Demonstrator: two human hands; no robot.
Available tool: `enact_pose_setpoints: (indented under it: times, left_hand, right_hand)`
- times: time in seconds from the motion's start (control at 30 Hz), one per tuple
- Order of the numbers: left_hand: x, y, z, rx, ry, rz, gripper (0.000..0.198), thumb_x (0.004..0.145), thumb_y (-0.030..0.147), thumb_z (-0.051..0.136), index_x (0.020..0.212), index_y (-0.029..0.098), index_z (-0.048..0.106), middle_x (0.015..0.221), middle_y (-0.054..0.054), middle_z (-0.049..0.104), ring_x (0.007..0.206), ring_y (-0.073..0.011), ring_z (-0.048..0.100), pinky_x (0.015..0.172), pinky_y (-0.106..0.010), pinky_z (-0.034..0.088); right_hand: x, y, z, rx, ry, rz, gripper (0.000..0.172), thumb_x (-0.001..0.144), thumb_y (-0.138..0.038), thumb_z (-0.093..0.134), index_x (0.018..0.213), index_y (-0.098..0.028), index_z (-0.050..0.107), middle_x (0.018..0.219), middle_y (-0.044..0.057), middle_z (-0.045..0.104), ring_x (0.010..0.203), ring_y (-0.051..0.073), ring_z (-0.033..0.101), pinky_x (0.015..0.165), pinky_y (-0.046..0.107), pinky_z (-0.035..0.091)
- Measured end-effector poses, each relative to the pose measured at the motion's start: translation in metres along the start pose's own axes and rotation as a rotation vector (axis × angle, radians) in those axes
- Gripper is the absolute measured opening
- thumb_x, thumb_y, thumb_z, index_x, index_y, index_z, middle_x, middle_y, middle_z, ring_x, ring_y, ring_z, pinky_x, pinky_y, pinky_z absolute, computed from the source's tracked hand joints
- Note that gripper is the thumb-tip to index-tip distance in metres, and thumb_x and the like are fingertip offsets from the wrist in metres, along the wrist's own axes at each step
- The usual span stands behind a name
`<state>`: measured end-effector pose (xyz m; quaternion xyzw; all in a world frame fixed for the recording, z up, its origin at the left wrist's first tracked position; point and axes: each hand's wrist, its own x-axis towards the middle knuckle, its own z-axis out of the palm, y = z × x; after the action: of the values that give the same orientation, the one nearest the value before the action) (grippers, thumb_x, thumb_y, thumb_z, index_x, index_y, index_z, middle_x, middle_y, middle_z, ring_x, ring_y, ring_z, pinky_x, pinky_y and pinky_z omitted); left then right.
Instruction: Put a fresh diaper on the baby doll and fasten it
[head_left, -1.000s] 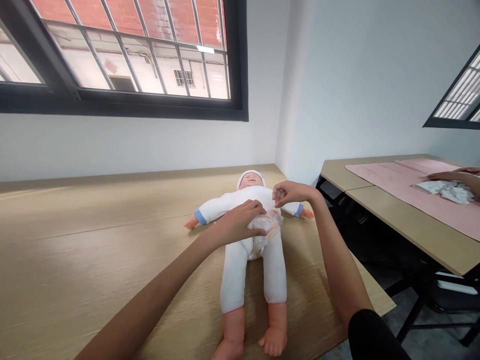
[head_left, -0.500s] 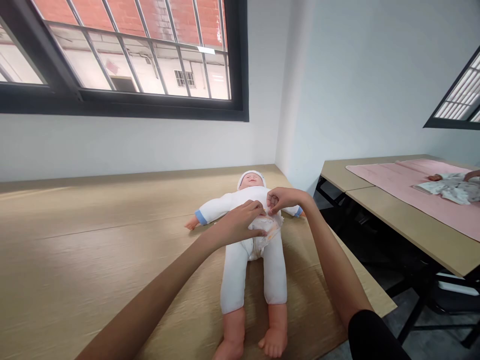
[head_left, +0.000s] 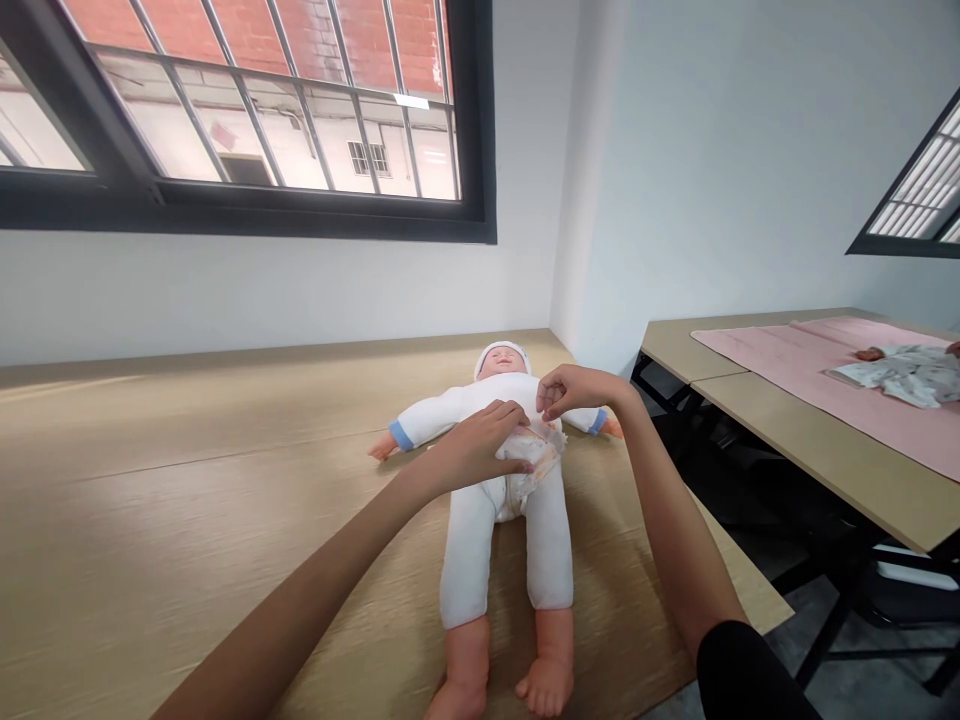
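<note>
Lying under the left hand [head_left: 480, 445], diaper [head_left: 545, 462] on white-clad doll [head_left: 469, 560]

My left hand [head_left: 484, 442]: at the belly of the doll [head_left: 495, 388], thumb spread from bent fingers.
My right hand [head_left: 576, 390]: by the doll's chest, wrist bent, fingers curled.
My forearms [head_left: 330, 575]: flanking the doll's legs.
</note>
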<state>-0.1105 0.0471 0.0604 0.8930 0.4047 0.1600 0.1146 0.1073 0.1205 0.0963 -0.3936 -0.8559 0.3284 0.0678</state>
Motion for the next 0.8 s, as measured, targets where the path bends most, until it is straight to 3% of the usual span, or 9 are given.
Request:
enact_pose_setpoints:
  times: [0.37, 0.6, 0.8]
  left_hand:
    - [0.0, 0.007, -0.005, 0.007, -0.063, -0.019, 0.035, 0.081, 0.041, 0.061, 0.111, 0.024, 0.056, 0.11, -0.006, 0.061, 0.103, -0.0252, 0.057, 0.084, -0.033, 0.048]
    - [0.0, 0.008, -0.006, 0.047, -0.093, 0.011, 0.043, 0.082, 0.038, 0.06, 0.124, 0.032, 0.056, 0.118, -0.004, 0.058, 0.103, -0.0239, 0.059, 0.085, -0.031, 0.047]
    - [0.001, 0.004, -0.004, 0.051, -0.087, 0.02, 0.039, 0.083, 0.036, 0.062, 0.121, 0.024, 0.056, 0.119, -0.007, 0.056, 0.106, -0.0248, 0.057, 0.088, -0.035, 0.046]
  right_hand:
    - [0.011, 0.004, 0.007, -0.037, -0.035, -0.005, 0.019, 0.066, -0.024, 0.071, 0.084, -0.018, 0.071, 0.077, 0.0, 0.07, 0.074, 0.014, 0.061, 0.063, 0.021, 0.042]
    - [0.015, 0.006, 0.008, -0.074, -0.022, 0.05, 0.025, 0.065, -0.029, 0.073, 0.086, -0.016, 0.067, 0.077, 0.0, 0.068, 0.071, 0.014, 0.059, 0.058, 0.021, 0.038]
    - [0.013, 0.009, 0.007, -0.074, 0.006, 0.047, 0.025, 0.067, -0.028, 0.072, 0.088, -0.016, 0.066, 0.078, 0.001, 0.068, 0.072, 0.015, 0.06, 0.059, 0.022, 0.039]
